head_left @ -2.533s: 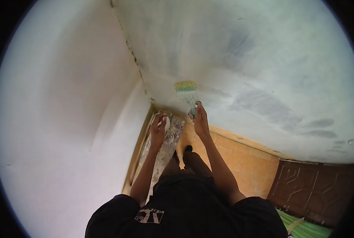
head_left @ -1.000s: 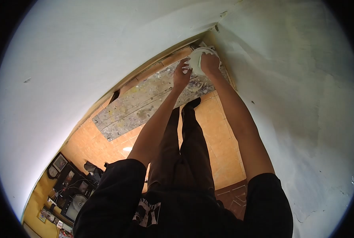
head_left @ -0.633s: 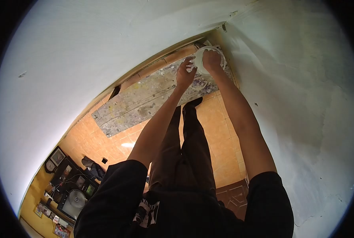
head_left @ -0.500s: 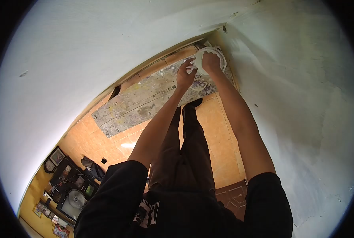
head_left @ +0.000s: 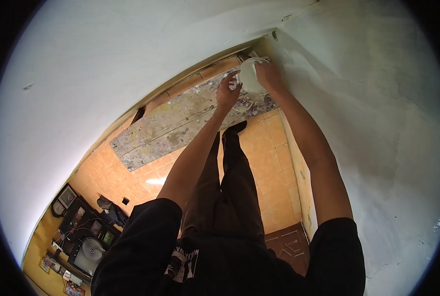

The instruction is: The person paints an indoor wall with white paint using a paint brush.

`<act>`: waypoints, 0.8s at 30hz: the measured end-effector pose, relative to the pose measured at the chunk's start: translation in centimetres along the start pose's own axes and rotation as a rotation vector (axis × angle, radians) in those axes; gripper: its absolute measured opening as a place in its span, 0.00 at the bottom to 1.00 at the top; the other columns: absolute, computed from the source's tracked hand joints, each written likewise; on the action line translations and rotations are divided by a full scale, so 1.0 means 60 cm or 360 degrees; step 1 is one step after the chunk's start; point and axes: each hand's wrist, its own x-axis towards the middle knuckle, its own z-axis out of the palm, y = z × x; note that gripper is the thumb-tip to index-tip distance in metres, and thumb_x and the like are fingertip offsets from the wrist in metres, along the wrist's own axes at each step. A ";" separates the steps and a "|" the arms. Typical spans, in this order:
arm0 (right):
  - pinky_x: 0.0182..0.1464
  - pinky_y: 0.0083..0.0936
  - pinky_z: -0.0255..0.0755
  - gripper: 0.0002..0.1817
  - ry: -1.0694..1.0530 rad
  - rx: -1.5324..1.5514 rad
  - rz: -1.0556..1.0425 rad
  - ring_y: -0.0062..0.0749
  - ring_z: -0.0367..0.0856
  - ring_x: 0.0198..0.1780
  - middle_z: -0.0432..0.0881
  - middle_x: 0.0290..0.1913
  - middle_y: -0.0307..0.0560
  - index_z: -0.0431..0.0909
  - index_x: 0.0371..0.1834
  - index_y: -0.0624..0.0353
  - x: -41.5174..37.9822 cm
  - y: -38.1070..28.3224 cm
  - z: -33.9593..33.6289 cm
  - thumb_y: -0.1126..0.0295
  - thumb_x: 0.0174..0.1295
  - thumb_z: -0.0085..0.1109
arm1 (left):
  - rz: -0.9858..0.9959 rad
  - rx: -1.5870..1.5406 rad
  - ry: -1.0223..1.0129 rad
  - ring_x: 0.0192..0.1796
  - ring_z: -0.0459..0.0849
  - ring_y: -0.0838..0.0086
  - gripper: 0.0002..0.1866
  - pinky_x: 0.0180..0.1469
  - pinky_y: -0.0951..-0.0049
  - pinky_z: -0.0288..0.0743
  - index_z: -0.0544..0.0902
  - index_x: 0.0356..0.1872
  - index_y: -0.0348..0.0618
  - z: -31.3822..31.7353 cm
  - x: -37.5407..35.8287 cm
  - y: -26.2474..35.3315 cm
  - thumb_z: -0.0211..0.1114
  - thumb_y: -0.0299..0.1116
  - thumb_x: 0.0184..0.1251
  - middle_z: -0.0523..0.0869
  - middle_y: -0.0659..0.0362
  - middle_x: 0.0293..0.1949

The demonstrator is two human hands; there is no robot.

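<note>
A round white tub (head_left: 249,78) with pale contents stands at the far right end of a paint-spattered plank (head_left: 180,113). At the tub's left side is my left hand (head_left: 228,89), its fingers spread and curved near the rim; whether they touch it is hard to tell. My right hand (head_left: 269,76) is at the tub's right rim with its fingers closed, and what they hold, if anything, is hidden.
Pale walls (head_left: 363,123) meet in a corner beyond the tub. Orange floor tiles (head_left: 259,158) lie below the plank. A fan (head_left: 93,249) and dark furniture are at the lower left, and a brown door (head_left: 289,246) is at the bottom.
My right hand has moved from inside the tub to its right rim. More of the tub's pale contents shows. The view has shifted slightly.
</note>
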 end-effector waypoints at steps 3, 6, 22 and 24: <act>0.38 0.41 0.79 0.09 -0.0265 -0.0055 -0.0211 0.49 0.86 0.36 0.84 0.30 0.54 0.82 0.37 0.59 0.004 0.013 -0.002 0.73 0.59 0.53 | -0.0007 0.0027 0.0004 0.47 0.85 0.69 0.26 0.50 0.69 0.80 0.79 0.61 0.54 -0.006 -0.003 0.003 0.68 0.27 0.60 0.86 0.54 0.44; 0.38 0.41 0.79 0.08 -0.0174 0.0012 -0.0225 0.49 0.86 0.37 0.85 0.30 0.53 0.83 0.35 0.59 -0.002 0.004 -0.018 0.73 0.58 0.54 | 0.0037 0.0017 0.0013 0.47 0.86 0.68 0.26 0.51 0.68 0.80 0.79 0.61 0.55 0.000 -0.001 0.001 0.67 0.27 0.60 0.86 0.54 0.44; 0.43 0.41 0.80 0.07 -0.0288 -0.0122 -0.0225 0.43 0.87 0.40 0.86 0.34 0.51 0.83 0.38 0.56 -0.004 0.002 -0.021 0.68 0.59 0.59 | 0.0067 -0.0080 0.0041 0.46 0.86 0.66 0.25 0.47 0.66 0.81 0.81 0.59 0.56 0.007 -0.007 -0.007 0.67 0.28 0.57 0.87 0.54 0.42; 0.41 0.39 0.80 0.07 -0.0370 -0.0070 -0.0272 0.42 0.87 0.38 0.86 0.33 0.51 0.83 0.38 0.56 -0.008 0.012 -0.025 0.68 0.61 0.57 | 0.0032 -0.0060 0.0044 0.46 0.86 0.66 0.25 0.48 0.66 0.81 0.80 0.59 0.54 0.007 -0.004 -0.004 0.68 0.28 0.58 0.86 0.53 0.44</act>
